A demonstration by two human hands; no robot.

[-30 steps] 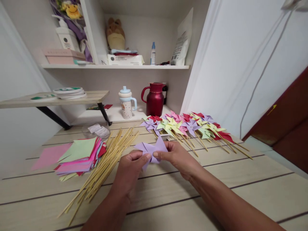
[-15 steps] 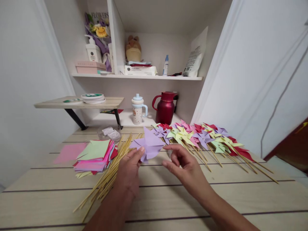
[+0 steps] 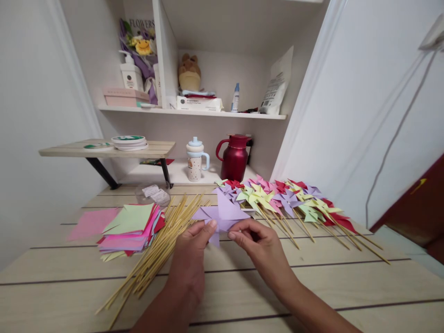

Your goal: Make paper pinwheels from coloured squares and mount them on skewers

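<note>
A purple paper pinwheel (image 3: 225, 208) is held up over the middle of the table, its blades folded toward the centre. My left hand (image 3: 194, 249) pinches it at the lower left, thumb on top near the middle. At its lower right edge, my right hand (image 3: 260, 243) has thumb and forefinger closed on the paper. Left of my hands lies a bundle of thin wooden sticks (image 3: 156, 249). Beyond my right hand rest several finished pinwheels (image 3: 289, 201) on sticks, in red, pink, yellow, green and purple.
A stack of coloured paper squares (image 3: 128, 219) lies left of the sticks, a pink sheet (image 3: 93, 222) beside it. Behind are a clear plastic container (image 3: 152, 194), a small raised shelf (image 3: 72, 150), a speckled cup (image 3: 194, 166) and a red jug (image 3: 236, 159).
My right thumb and forefinger, apart before, have closed on the pinwheel's right edge. The pinwheel has come slightly lower, and the view has shifted a little.
</note>
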